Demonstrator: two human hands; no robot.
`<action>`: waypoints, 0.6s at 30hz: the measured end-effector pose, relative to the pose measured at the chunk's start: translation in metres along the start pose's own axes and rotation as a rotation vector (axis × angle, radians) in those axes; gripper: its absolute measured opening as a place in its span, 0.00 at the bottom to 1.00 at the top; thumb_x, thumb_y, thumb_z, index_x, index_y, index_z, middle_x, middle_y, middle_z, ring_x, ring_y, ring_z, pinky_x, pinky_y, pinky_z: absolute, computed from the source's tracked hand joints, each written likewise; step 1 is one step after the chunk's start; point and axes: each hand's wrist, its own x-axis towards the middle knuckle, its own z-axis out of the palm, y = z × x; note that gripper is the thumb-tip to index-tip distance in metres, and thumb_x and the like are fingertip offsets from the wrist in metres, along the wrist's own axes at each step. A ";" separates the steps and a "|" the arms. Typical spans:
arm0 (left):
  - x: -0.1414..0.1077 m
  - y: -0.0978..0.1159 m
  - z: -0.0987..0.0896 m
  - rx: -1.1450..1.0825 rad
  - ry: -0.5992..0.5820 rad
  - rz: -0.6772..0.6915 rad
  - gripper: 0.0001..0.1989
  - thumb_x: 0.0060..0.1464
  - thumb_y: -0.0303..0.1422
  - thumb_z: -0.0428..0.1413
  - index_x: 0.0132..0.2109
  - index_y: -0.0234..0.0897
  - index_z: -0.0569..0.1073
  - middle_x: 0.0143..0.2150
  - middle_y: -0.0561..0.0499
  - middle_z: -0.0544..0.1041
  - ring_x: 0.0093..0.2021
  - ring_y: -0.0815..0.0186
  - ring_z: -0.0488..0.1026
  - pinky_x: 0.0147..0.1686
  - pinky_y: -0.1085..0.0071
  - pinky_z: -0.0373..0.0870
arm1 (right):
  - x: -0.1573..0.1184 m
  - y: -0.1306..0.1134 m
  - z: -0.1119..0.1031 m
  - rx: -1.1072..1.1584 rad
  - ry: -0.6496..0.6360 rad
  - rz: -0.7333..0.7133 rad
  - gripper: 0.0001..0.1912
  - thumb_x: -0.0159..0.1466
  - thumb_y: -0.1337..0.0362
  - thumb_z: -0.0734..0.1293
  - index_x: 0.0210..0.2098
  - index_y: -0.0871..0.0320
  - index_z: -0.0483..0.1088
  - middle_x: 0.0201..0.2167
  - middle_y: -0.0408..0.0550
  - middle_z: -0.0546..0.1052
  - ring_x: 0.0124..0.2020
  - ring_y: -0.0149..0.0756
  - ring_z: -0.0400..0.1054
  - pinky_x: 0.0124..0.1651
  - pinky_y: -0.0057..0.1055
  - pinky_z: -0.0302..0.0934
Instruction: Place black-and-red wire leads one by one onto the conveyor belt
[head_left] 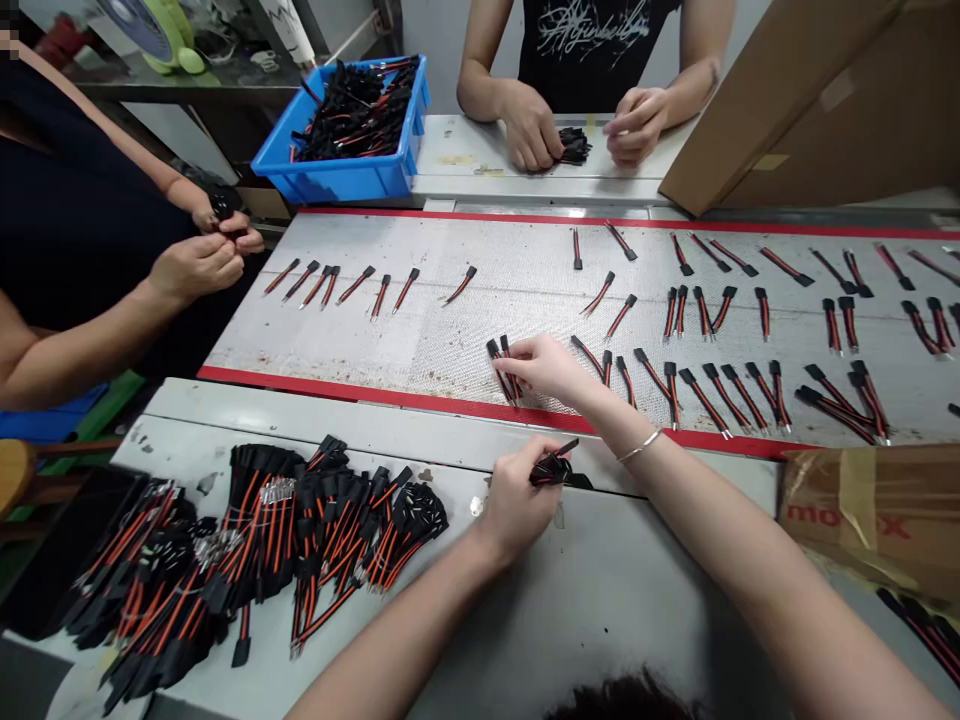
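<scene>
My left hand is closed round a small bunch of short red-and-black connector cables, held over the near edge of the bench. Reaching across to the belt, my right hand has its thumb and fingers pinched at the black plug end of a connector cable. Another cable lies right beside it, partly behind my fingers. Several more such cables lie spread in rows on the belt to the right. On the bench at my left is a large heap of these cables, some tied in bundles.
The pale belt has red edges. Across it, a co-worker's hands handle cables; another person's hands hold some at left. A blue bin of cables stands at the back. Cardboard boxes sit at right.
</scene>
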 end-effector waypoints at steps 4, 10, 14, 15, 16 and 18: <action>0.001 0.003 -0.003 -0.066 0.065 0.049 0.05 0.55 0.31 0.57 0.40 0.40 0.70 0.27 0.55 0.68 0.26 0.66 0.65 0.29 0.70 0.65 | 0.000 -0.002 0.001 -0.089 0.040 -0.009 0.19 0.64 0.63 0.67 0.17 0.59 0.64 0.15 0.40 0.66 0.20 0.27 0.57 0.27 0.29 0.50; 0.003 0.000 -0.001 -0.219 0.122 -0.040 0.14 0.67 0.42 0.50 0.38 0.39 0.73 0.34 0.48 0.70 0.33 0.63 0.68 0.36 0.66 0.66 | -0.006 0.007 -0.017 -0.162 0.136 0.003 0.09 0.62 0.65 0.67 0.28 0.63 0.76 0.16 0.42 0.70 0.21 0.30 0.64 0.31 0.30 0.57; 0.002 -0.004 0.005 -0.459 0.109 -0.150 0.21 0.64 0.53 0.52 0.39 0.39 0.69 0.25 0.55 0.69 0.24 0.69 0.64 0.26 0.70 0.62 | -0.014 0.011 -0.030 -0.171 0.233 0.014 0.09 0.62 0.67 0.67 0.36 0.65 0.79 0.18 0.43 0.73 0.22 0.31 0.67 0.34 0.32 0.61; 0.002 -0.005 0.006 -0.502 0.122 -0.152 0.22 0.63 0.55 0.52 0.40 0.39 0.69 0.22 0.58 0.65 0.21 0.70 0.60 0.23 0.71 0.59 | -0.018 0.010 -0.034 -0.168 0.246 0.011 0.09 0.62 0.66 0.68 0.36 0.65 0.79 0.18 0.43 0.73 0.22 0.31 0.67 0.34 0.32 0.61; 0.002 -0.004 0.006 -0.535 0.142 -0.140 0.22 0.62 0.55 0.52 0.41 0.39 0.68 0.20 0.60 0.61 0.19 0.72 0.56 0.21 0.72 0.54 | -0.023 0.009 -0.039 -0.143 0.237 0.004 0.09 0.62 0.65 0.69 0.37 0.65 0.80 0.19 0.43 0.73 0.22 0.31 0.66 0.32 0.31 0.61; 0.003 -0.002 0.006 -0.582 0.176 -0.105 0.21 0.62 0.55 0.53 0.40 0.40 0.67 0.19 0.62 0.54 0.19 0.73 0.49 0.20 0.72 0.48 | -0.037 0.006 -0.049 -0.020 0.135 -0.025 0.11 0.62 0.62 0.70 0.39 0.63 0.80 0.20 0.42 0.72 0.22 0.30 0.64 0.29 0.30 0.59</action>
